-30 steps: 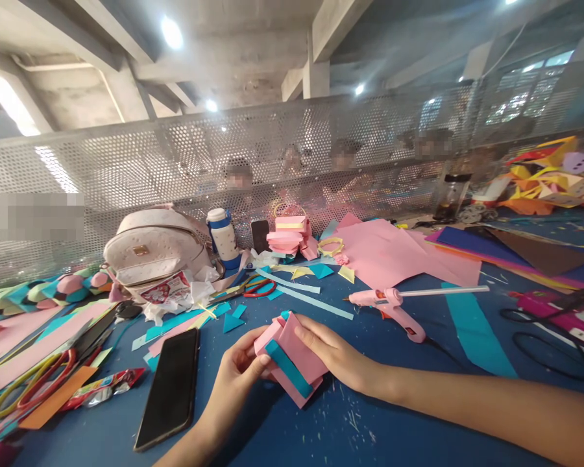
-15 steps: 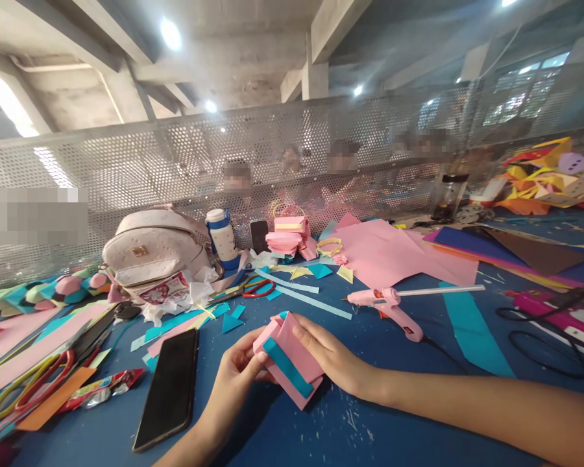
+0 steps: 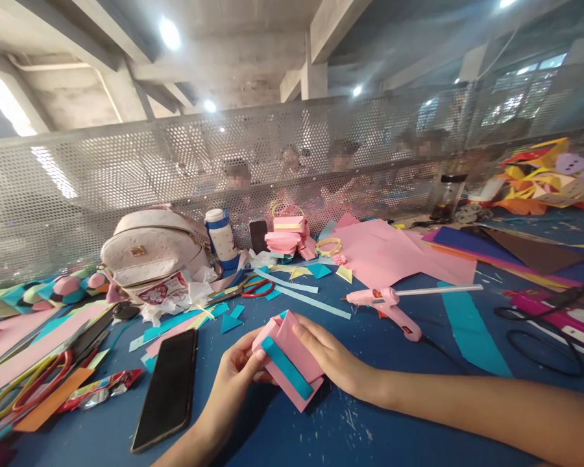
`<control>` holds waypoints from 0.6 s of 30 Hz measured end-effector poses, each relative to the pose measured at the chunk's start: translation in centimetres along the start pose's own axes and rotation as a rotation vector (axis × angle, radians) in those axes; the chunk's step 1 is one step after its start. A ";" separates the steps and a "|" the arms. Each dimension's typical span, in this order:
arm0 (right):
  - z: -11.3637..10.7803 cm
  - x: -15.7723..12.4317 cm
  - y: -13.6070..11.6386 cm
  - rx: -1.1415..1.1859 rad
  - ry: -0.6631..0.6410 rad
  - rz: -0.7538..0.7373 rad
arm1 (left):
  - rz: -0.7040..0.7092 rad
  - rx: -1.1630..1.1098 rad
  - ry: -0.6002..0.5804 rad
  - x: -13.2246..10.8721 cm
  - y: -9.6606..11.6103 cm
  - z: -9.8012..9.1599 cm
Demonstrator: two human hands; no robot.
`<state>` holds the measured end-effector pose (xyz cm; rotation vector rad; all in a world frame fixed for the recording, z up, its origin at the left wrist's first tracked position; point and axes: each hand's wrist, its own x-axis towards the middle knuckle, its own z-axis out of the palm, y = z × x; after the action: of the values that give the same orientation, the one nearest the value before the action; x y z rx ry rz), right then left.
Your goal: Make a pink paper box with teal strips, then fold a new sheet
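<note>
Blue surface (image 3: 370,447), scrap-strewn, fronts a perforated metal screen (image 3: 126,168). Near centre, the fingers of the left hand (image 3: 241,360) and right hand (image 3: 333,357) grip a folded pink paper piece (image 3: 294,347) with a teal strip (image 3: 287,368); light, even pressure should keep its folds square. Its underside and some left fingertips are hidden.

The folded pink paper piece (image 3: 302,358) and the flat turquoise paper strip (image 3: 288,370) across it looked smooth and matt, as did the broad pink paper sheets (image 3: 377,253) on the far right. At the near left, the black rectangular phone (image 3: 165,389) had a smooth, glossy face, and the small red wrapper (image 3: 100,389) shone like crinkled plastic film. The pistol-shaped pink glue gun (image 3: 388,307) on the right looked like smooth plastic, the tall grey far partition (image 3: 146,165) like perforated metal.
</note>
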<state>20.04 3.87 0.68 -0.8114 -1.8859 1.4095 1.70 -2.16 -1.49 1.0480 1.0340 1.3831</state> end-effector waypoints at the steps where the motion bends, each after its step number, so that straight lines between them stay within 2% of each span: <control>1: 0.1 0.0 0.0 0.021 0.004 0.007 | -0.001 -0.003 0.001 0.0 0.0 0.1; 8: 0.8 -0.7 0.0 0.038 -0.042 -0.014 | -0.042 0.015 -0.026 -0.2 0.2 0.1; 15: 0.8 -1.1 -1.0 -0.219 -0.119 -0.182 | -0.042 0.021 -0.027 -0.3 0.3 0.4; 18: 0.8 -1.0 -0.8 -0.295 -0.124 -0.190 | -0.032 0.040 -0.031 -0.4 0.3 0.6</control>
<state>19.94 2.50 1.18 -0.6706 -2.2371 1.1040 2.21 -2.59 -1.11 1.0741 1.0550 1.3215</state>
